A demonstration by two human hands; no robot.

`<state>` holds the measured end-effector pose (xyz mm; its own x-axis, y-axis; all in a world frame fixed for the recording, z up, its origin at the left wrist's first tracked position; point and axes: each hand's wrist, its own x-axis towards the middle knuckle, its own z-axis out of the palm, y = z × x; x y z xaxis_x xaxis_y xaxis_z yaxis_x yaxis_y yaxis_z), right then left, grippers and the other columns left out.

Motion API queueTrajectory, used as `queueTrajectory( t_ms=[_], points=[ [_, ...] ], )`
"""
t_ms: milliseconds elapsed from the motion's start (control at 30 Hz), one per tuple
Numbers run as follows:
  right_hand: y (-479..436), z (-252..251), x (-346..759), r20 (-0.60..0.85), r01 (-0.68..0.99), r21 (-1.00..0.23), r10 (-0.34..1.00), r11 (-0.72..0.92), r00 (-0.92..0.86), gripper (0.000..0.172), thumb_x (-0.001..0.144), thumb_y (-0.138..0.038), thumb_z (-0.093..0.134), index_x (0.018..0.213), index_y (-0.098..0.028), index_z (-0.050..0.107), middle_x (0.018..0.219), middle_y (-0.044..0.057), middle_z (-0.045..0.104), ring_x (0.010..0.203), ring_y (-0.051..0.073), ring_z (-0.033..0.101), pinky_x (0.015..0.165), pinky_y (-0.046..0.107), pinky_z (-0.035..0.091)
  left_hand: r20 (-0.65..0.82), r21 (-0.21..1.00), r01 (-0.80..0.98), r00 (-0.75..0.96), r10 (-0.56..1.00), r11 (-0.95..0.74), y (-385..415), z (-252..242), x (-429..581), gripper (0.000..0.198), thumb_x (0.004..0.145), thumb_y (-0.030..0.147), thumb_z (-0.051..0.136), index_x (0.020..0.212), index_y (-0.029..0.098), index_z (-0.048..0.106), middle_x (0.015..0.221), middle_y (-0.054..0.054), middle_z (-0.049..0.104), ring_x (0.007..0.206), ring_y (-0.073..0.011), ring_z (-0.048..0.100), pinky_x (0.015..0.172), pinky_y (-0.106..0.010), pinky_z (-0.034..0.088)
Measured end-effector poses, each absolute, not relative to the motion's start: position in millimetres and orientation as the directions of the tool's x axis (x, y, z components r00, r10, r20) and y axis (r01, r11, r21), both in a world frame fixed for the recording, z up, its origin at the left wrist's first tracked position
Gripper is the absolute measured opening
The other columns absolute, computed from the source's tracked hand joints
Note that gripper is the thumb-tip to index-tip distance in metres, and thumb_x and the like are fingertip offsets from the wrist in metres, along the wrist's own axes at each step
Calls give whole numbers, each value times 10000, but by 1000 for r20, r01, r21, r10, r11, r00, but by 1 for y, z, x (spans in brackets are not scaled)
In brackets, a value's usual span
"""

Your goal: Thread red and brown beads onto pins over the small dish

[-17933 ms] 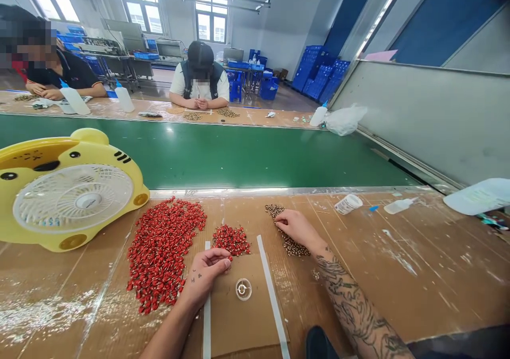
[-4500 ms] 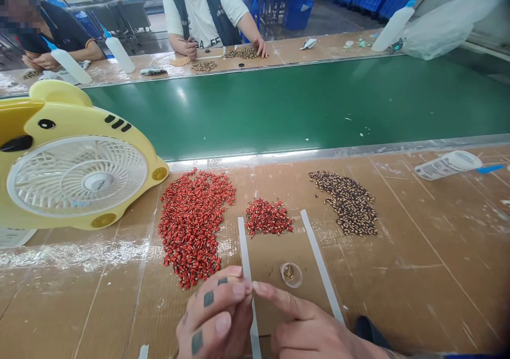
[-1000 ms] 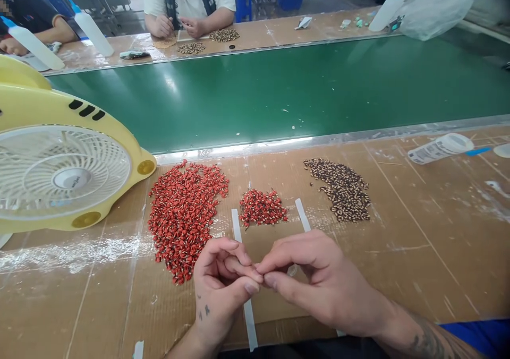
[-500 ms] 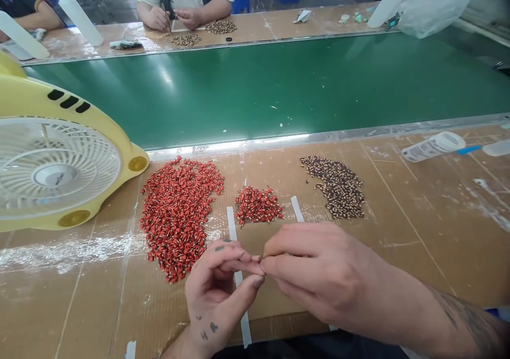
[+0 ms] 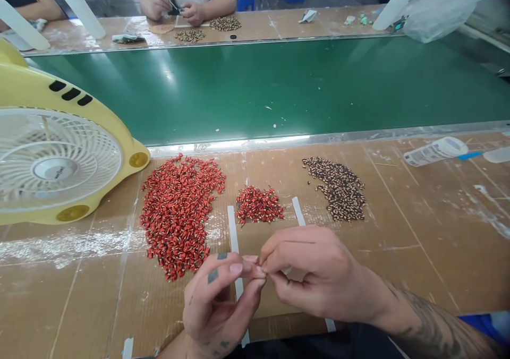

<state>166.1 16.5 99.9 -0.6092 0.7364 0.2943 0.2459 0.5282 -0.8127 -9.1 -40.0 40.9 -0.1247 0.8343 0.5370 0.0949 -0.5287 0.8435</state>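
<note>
A tiny piece (image 5: 261,270), too small to identify, is clamped between the fingertips (image 5: 239,267) of the left hand (image 5: 213,300) and the right hand (image 5: 314,274), which meet closely around it above a cardboard sheet (image 5: 274,308). The sheet lies between 2 white strips (image 5: 233,242), and a small clear disc (image 5: 287,270) shows just under the right hand. Beyond the hands, 3 piles lie on the scuffed brown bench (image 5: 418,242): a large pile of red beads (image 5: 179,215), a smaller red pile (image 5: 258,205) and a dark speckled pile (image 5: 337,194). A yellow fan (image 5: 59,162) stands just left of the large pile, and a green conveyor belt (image 5: 255,88) runs along the bench's far edge. Across the belt, a co-worker's hands (image 5: 193,13) work near 2 speckled piles (image 5: 225,23)
</note>
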Motion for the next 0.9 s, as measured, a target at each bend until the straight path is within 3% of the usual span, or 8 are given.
queueTrajectory(
  t_ms=[200,467,633,767,900],
  points=[
    [14,94,158,260,98,-928,812,360,-522,173,726,-33,566,676,-175,652,682,9,714,621,104,647,591,202,520,542,840,71,-142,829,-537,-41,50,-9,685,633,-110,744,1173,303,658,957,28,765,724,-147,758,743,-324,676],
    [8,86,153,217,-41,-974,868,222,-447,162,668,-27,569,637,-164,651,666,19,719,587,104,644,544,194,509,606,792,171,-106,789,-586,-46,51,-12,639,641,-72,782,1116,332,643,931,37,797,667,-156,769,699,-339,686],
    [2,81,150,160,-125,-985,890,117,-428,160,650,-20,575,640,-156,657,666,19,717,572,98,638,529,180,497,666,746,141,-135,734,-651,-44,47,-12,585,589,-50,818,1034,302,675,897,30,807,583,-170,760,634,-334,696],
    [1,78,151,188,-165,-978,886,128,-425,160,680,-28,589,692,-157,682,707,33,739,609,109,673,561,189,534,622,783,113,-180,762,-612,-43,43,-12,391,662,56,826,938,300,695,762,23,796,584,-184,760,548,-289,686],
    [5,79,156,235,-173,-970,845,171,-480,101,739,-75,649,752,-151,714,753,58,762,646,119,704,599,197,564,659,752,93,-163,735,-653,-41,43,-14,552,613,0,832,1022,331,664,845,39,801,553,-163,747,553,-306,692]
  ],
)
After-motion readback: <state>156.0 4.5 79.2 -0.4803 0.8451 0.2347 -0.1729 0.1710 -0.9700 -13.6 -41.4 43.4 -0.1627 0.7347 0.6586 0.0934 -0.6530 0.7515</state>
